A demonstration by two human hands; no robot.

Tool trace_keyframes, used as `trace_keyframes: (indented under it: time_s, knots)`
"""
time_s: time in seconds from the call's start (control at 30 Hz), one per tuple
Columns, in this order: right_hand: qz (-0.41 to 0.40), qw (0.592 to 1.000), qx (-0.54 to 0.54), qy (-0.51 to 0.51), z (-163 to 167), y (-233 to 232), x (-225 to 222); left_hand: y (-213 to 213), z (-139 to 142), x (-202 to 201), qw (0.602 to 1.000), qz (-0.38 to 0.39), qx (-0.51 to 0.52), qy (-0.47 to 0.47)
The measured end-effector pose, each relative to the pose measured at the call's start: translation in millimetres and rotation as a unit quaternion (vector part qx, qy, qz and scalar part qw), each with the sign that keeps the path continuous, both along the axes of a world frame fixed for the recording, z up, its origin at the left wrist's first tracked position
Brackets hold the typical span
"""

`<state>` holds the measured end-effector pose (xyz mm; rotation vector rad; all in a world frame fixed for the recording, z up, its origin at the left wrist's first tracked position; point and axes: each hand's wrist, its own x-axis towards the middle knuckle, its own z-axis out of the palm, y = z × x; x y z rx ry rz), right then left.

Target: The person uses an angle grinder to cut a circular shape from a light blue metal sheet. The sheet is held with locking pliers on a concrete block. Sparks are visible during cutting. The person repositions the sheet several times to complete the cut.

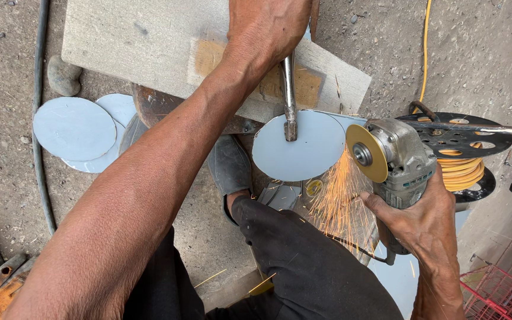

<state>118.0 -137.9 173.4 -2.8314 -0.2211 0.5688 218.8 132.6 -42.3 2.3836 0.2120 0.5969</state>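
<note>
Right hand [425,222] clamped on angle grinder [395,157]; left hand [268,26] clamped on clamp lever [290,98] pinning the thin, stiff, sharp-edged metal disc [300,151] at frame centre

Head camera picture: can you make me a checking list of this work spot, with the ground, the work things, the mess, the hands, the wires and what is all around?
Surface: rough grey concrete ground; a pale board lies on it.
Job's things: a pale blue metal disc pinned at the board's edge by a metal bar; an angle grinder with a yellow wheel at the disc's rim, throwing sparks.
Clutter: stacked blue discs, offcuts, a stone.
Grippers: left hand has its grip on the bar; right hand on the grinder.
Cables: yellow cable running to a black reel; a dark hose.
Surroundings: a red wire crate, a shoe.
</note>
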Motion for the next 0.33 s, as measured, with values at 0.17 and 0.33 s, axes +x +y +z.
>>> trace_keyframes:
  time_s: [0.17,0.33]
  knots:
    - [-0.005,1.000,0.004,0.001,3.4,4.9,-1.1,-1.6,-1.3,-1.5,0.999,0.000,-0.023,-0.022]
    - [-0.013,1.000,-0.027,0.004,6.6,10.0,1.1,-2.0,1.1,-2.5,0.999,-0.005,-0.036,-0.002]
